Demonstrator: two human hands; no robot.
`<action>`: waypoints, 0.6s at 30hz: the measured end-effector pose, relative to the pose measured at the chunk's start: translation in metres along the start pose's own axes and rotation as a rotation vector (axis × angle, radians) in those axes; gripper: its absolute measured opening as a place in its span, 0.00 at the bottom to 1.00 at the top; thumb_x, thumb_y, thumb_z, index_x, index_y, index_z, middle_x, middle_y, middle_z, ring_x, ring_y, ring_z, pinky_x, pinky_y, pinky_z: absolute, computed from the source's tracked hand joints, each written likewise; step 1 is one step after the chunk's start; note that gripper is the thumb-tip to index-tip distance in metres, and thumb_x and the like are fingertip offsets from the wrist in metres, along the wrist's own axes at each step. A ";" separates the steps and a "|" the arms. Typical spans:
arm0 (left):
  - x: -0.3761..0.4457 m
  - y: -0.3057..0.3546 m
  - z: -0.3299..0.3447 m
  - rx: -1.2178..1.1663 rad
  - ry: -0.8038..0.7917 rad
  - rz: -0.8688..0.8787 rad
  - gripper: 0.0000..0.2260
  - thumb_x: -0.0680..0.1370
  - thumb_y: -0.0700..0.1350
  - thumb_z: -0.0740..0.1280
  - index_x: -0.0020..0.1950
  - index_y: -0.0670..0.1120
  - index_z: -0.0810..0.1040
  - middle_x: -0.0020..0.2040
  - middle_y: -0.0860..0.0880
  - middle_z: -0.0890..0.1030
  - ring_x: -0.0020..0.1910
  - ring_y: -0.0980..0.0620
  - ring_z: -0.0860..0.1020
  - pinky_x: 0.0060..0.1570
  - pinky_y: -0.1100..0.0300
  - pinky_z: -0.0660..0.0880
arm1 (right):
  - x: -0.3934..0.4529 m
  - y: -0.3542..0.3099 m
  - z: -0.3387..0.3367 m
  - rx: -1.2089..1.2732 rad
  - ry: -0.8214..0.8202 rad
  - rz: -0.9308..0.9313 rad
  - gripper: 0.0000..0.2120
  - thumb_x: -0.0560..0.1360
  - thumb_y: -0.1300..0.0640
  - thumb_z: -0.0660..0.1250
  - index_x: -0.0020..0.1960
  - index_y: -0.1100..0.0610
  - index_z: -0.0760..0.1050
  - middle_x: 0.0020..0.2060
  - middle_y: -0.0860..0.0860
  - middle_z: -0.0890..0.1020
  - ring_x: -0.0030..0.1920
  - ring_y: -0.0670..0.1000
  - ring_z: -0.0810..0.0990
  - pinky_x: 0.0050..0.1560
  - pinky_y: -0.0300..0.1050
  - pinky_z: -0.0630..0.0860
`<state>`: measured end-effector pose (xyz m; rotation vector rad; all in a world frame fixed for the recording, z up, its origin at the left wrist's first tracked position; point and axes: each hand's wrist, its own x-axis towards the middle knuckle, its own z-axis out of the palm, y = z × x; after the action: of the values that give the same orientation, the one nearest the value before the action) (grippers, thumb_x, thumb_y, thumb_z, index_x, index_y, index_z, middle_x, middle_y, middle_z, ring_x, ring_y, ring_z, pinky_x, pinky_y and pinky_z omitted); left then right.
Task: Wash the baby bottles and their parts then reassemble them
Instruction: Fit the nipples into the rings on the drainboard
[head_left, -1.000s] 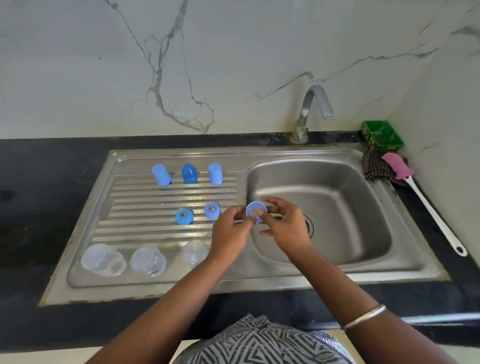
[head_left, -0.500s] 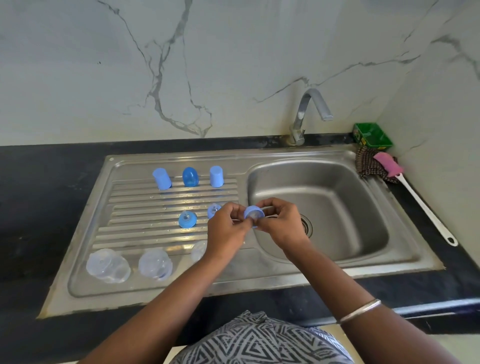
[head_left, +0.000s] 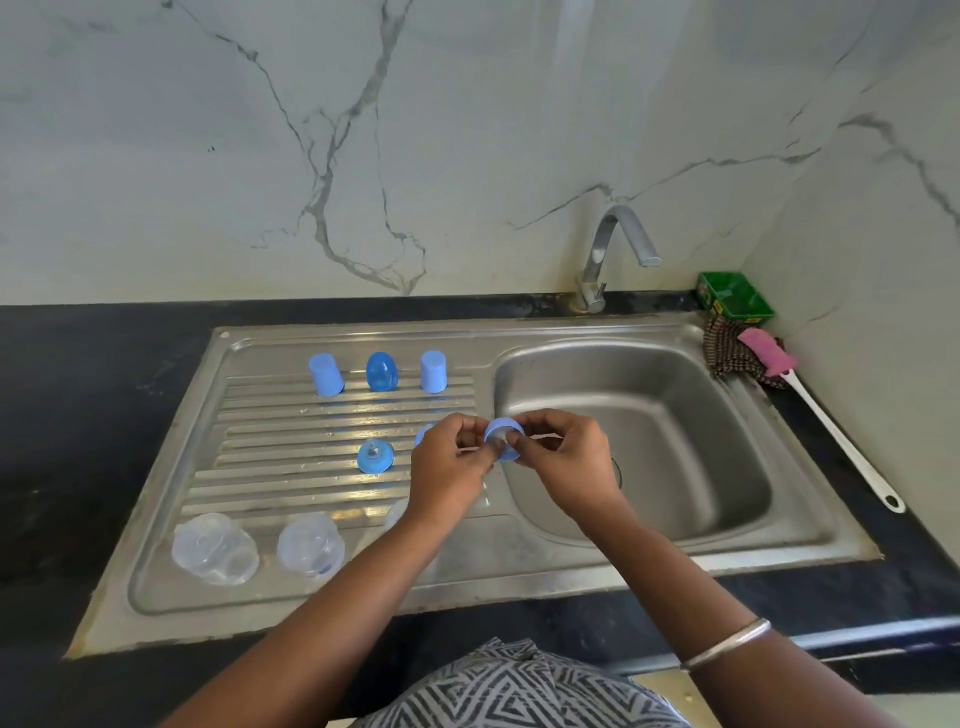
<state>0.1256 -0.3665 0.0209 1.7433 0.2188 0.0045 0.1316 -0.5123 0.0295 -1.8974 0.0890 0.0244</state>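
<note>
Both hands meet over the sink's inner edge. My left hand (head_left: 451, 470) and my right hand (head_left: 563, 462) together pinch a blue screw ring (head_left: 503, 435) with a clear teat in it. On the draining board (head_left: 260, 597) stand three blue caps (head_left: 381, 371) in a back row. A blue ring with its teat (head_left: 375, 457) lies in the middle, and another ring is mostly hidden behind my left hand. Two clear bottles (head_left: 215, 548) lie at the front left; a third is largely covered by my left forearm.
The steel basin (head_left: 675, 441) lies to the right under the tap (head_left: 605, 254). A pink-headed bottle brush (head_left: 810, 410), a dark scrubbing cloth (head_left: 727, 353) and a green tub (head_left: 732, 301) sit at the back right corner. Black counter surrounds the sink.
The ring has tilted between my fingers and both hands have closed in on it. The view has shifted slightly; the parts on the draining board have not moved.
</note>
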 end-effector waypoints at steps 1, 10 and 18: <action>0.000 0.002 -0.002 -0.097 -0.028 -0.039 0.05 0.76 0.43 0.74 0.50 0.44 0.82 0.42 0.47 0.85 0.44 0.51 0.84 0.44 0.57 0.81 | -0.001 -0.002 -0.003 0.122 -0.037 0.017 0.05 0.76 0.56 0.72 0.51 0.51 0.85 0.43 0.50 0.87 0.46 0.52 0.86 0.53 0.53 0.82; -0.002 0.024 -0.008 -0.567 -0.290 -0.340 0.11 0.81 0.32 0.61 0.55 0.40 0.82 0.46 0.44 0.86 0.45 0.50 0.86 0.44 0.62 0.81 | -0.005 -0.006 -0.017 0.214 -0.148 -0.124 0.12 0.76 0.63 0.72 0.57 0.52 0.84 0.48 0.53 0.86 0.43 0.47 0.79 0.41 0.38 0.74; -0.013 0.038 -0.001 -0.526 -0.309 -0.367 0.11 0.80 0.37 0.61 0.59 0.41 0.81 0.47 0.45 0.86 0.45 0.49 0.86 0.38 0.61 0.80 | -0.005 -0.005 -0.021 0.380 -0.070 -0.069 0.13 0.67 0.59 0.79 0.50 0.62 0.85 0.44 0.60 0.86 0.46 0.58 0.84 0.48 0.50 0.79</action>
<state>0.1185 -0.3741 0.0598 1.1429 0.2783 -0.4356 0.1266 -0.5303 0.0415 -1.5175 -0.0193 0.0246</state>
